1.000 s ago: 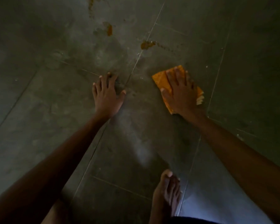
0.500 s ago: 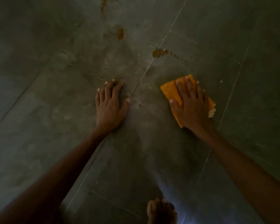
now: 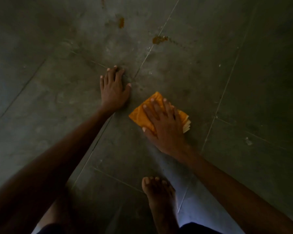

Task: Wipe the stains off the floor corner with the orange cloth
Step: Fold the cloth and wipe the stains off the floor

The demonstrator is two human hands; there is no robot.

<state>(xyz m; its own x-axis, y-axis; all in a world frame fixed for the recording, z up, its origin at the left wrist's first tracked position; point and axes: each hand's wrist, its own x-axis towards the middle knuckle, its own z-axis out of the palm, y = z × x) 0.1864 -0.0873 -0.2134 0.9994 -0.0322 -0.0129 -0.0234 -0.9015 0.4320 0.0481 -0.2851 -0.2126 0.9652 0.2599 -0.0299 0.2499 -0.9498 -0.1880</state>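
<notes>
Head view: right hand [image 3: 161, 122] lies palm down with fingers spread flat on the folded orange cloth [image 3: 142, 114], pressing it to the dark tiled floor [image 3: 243, 98] rather than clutching it; a pale edge of the cloth's folded layers peeks out beside the little finger. Just to its left and slightly ahead, the left hand [image 3: 114, 88] rests open and flat on bare tile, holding nothing. Beyond both hands, well apart from the cloth, sit orange-brown stains: one blotch [image 3: 159, 39] on a grout line, a smaller one [image 3: 121, 22] farther left. Behind the right wrist, a bare foot [image 3: 157, 193] stands on the floor.
</notes>
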